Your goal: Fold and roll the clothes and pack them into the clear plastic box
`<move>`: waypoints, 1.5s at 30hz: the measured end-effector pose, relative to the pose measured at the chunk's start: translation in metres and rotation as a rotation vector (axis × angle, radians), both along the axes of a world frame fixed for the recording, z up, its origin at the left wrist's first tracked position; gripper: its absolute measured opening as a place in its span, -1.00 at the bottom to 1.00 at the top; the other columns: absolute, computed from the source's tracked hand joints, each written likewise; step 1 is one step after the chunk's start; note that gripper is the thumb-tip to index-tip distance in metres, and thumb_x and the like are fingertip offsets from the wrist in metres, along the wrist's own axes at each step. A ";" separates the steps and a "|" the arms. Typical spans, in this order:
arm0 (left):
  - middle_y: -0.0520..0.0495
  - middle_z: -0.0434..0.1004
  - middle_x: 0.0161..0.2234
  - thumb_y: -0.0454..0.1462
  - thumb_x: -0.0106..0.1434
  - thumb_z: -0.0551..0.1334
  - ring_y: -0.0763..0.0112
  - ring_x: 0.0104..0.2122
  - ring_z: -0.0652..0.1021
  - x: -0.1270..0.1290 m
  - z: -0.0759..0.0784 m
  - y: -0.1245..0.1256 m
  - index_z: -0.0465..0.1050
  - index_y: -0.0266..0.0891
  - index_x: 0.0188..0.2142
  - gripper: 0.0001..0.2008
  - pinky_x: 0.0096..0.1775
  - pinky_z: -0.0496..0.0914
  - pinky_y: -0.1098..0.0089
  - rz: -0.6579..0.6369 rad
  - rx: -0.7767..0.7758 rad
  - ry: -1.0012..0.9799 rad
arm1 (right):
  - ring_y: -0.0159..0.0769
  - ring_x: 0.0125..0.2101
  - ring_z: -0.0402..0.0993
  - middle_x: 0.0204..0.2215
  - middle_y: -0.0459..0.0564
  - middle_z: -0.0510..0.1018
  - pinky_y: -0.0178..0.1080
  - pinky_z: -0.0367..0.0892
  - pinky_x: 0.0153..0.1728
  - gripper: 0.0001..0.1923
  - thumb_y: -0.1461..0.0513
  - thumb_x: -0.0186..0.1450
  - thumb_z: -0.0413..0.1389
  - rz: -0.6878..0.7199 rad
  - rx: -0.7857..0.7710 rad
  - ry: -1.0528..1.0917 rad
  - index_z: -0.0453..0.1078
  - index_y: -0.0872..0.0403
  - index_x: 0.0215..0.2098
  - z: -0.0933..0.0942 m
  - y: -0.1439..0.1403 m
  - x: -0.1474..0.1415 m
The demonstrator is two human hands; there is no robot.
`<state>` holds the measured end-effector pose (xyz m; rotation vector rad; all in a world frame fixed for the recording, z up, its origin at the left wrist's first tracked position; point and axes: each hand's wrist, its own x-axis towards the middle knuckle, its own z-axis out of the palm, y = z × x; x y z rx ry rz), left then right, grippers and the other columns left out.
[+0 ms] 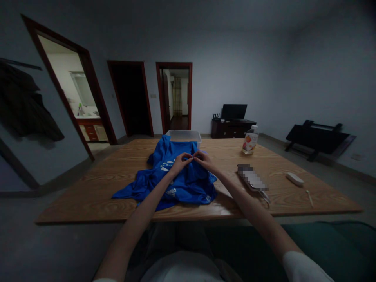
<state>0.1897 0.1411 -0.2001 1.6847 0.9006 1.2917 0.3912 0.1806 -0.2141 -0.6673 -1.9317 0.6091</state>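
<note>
A crumpled blue cloth [185, 184] with white printed patches, perhaps a garment, lies on the wooden table in front of me. Over it, my left hand [181, 161] and my right hand [203, 159] meet fingertip to fingertip. Each thumb and forefinger is closed in a pinch. Whatever sits between the fingertips is too small to make out. Behind the cloth stands a clear plastic box [185, 135], with part of the cloth up against its front side. A bit of purple shows just beyond my right hand; its kind cannot be told.
On the right of the table [96, 184] stand a labelled bottle [250, 141] and, nearer, a blurred-out flat item [252, 178] with a strap. Further right lie a white oval case [294, 179] and a thin white stick [309, 198]. A green seat [329, 243] is beside me.
</note>
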 end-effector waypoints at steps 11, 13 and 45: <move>-0.11 0.56 -0.16 0.05 0.12 0.40 0.41 -0.31 0.55 -0.002 -0.005 0.005 0.49 -0.29 -0.13 -0.49 -0.43 0.40 0.53 0.001 0.009 0.016 | -0.25 -0.19 0.45 -0.21 -0.03 0.52 -0.26 0.36 -0.18 -0.70 0.01 0.34 0.18 0.023 0.012 -0.001 0.43 0.06 -0.14 -0.001 -0.001 0.002; -0.11 0.57 -0.16 0.07 0.12 0.39 0.39 -0.30 0.56 -0.001 -0.004 0.005 0.50 -0.28 -0.13 -0.49 -0.42 0.41 0.52 0.007 0.014 0.022 | -0.26 -0.21 0.45 -0.23 -0.04 0.52 -0.27 0.35 -0.20 -0.71 0.02 0.34 0.18 0.013 0.021 -0.008 0.43 0.06 -0.16 -0.001 -0.001 0.002; -0.10 0.56 -0.21 0.07 0.14 0.38 0.44 -0.35 0.52 -0.001 -0.006 0.007 0.48 -0.28 -0.17 -0.52 -0.44 0.37 0.54 0.017 0.050 0.016 | -0.22 -0.21 0.46 -0.23 -0.03 0.53 -0.22 0.35 -0.18 -0.72 0.01 0.38 0.14 -0.027 0.034 -0.031 0.45 0.04 -0.15 -0.001 -0.001 -0.001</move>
